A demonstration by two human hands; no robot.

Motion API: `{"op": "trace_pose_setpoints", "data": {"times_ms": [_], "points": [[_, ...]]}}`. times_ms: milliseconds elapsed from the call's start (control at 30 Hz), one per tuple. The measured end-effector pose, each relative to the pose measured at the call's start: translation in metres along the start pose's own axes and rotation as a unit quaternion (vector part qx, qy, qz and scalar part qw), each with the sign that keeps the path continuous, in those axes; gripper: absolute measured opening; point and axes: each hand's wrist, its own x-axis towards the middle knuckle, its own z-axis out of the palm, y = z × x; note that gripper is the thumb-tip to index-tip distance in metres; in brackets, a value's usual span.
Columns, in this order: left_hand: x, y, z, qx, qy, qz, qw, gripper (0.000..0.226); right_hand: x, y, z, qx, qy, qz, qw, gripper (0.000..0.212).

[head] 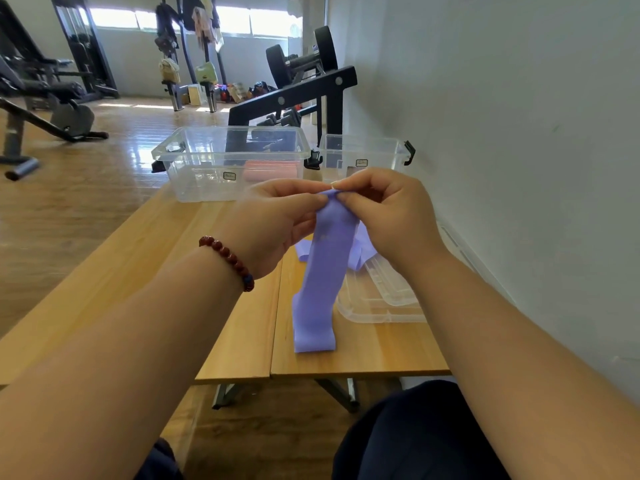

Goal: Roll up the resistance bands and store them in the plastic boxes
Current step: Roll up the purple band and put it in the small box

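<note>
Two hands: the left hand point(273, 220) and the right hand point(388, 213) were raised above the wooden tabletop point(138, 271), meeting at the top end of a long flat lavender elastic resistance band point(322, 282).
Left fingers: thumb and fingers point(304, 199) were closed in a pinch on the band's top edge.
Right fingers: these were curled, with the tips point(349, 202) pinching the same edge, just beside the left tips.
Band position: it hung from the pinch, its lower end resting on the tabletop near the front edge. No roll had formed yet; the first turn was judged to be about to start.
Risk 1: the first turn could start skewed if one pinch led the other, and the roll would then cone.
Risk 2: smooth elastic could slip from the fingertip grip and the start would spring open.
Risk 3: the trailing length could drag against the clear plastic lids point(377, 306) beside it and twist.
Count, boxes: two clear plastic boxes stood at the far end, the left box point(194, 157) and the right box point(398, 150), both open.
Count, stored bands: one coral-red rolled band point(270, 171) lay in the left box. The right box's contents could not be made out.
Count, lavender bands: one was held. More lavender material lay behind the right hand; whether it was the same band or a second could not be told.
Count, lids: stacked, probably two.
Other: one red bead bracelet point(228, 258) was on the left wrist.
</note>
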Motion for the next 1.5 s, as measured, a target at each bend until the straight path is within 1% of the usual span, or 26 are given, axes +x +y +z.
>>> {"op": "trace_pose_setpoints", "data": {"times_ms": [100, 200, 300, 367, 467, 600, 667, 833, 967, 1100, 1233, 1367, 1500], "points": [[0.000, -0.003, 0.001, 0.019, 0.020, 0.015, 1.000, 0.020, -0.003, 0.001, -0.001, -0.018, -0.007, -0.011, 1.000, 0.032], [0.000, -0.006, 0.001, 0.076, 0.046, 0.036, 0.995, 0.020, -0.007, 0.005, 0.000, -0.005, -0.013, 0.029, 0.999, 0.025], [-0.001, -0.007, -0.001, 0.118, 0.040, 0.051, 0.991, 0.020, -0.009, 0.007, 0.001, 0.007, -0.005, 0.046, 0.999, 0.016], [-0.004, -0.007, -0.002, 0.115, 0.027, 0.049, 0.992, 0.020, -0.010, 0.007, 0.002, 0.007, 0.003, 0.044, 0.999, 0.016], [-0.006, -0.007, -0.003, 0.074, 0.011, 0.027, 0.997, 0.016, -0.011, 0.005, 0.003, 0.012, 0.010, 0.034, 0.999, 0.019], [-0.008, -0.007, -0.003, 0.052, 0.026, 0.028, 0.998, 0.010, -0.012, 0.004, 0.004, 0.041, 0.005, 0.032, 0.999, 0.028], [-0.008, -0.007, -0.004, 0.060, 0.038, 0.038, 0.997, 0.012, -0.013, 0.005, 0.006, 0.055, 0.003, 0.037, 0.998, 0.030], [-0.005, -0.016, -0.004, 0.101, 0.062, 0.055, 0.991, 0.022, -0.014, 0.011, 0.009, 0.050, 0.000, 0.074, 0.996, 0.022], [-0.002, -0.024, -0.007, 0.113, 0.061, 0.062, 0.990, 0.023, -0.015, 0.019, 0.011, 0.046, 0.005, 0.100, 0.994, 0.010], [0.003, -0.033, -0.012, 0.087, 0.050, 0.054, 0.993, 0.020, -0.014, 0.025, 0.015, 0.026, 0.012, 0.091, 0.995, 0.014], [0.010, -0.038, -0.017, 0.050, 0.034, 0.038, 0.997, 0.018, -0.009, 0.030, 0.017, 0.030, 0.010, 0.084, 0.996, 0.013], [0.024, -0.048, -0.024, 0.054, 0.059, 0.031, 0.996, 0.013, -0.005, 0.043, 0.023, 0.048, -0.003, 0.103, 0.994, 0.023], [0.038, -0.059, -0.030, 0.053, 0.069, 0.054, 0.995, 0.022, 0.002, 0.057, 0.030, 0.058, -0.003, 0.121, 0.991, 0.023]]}}
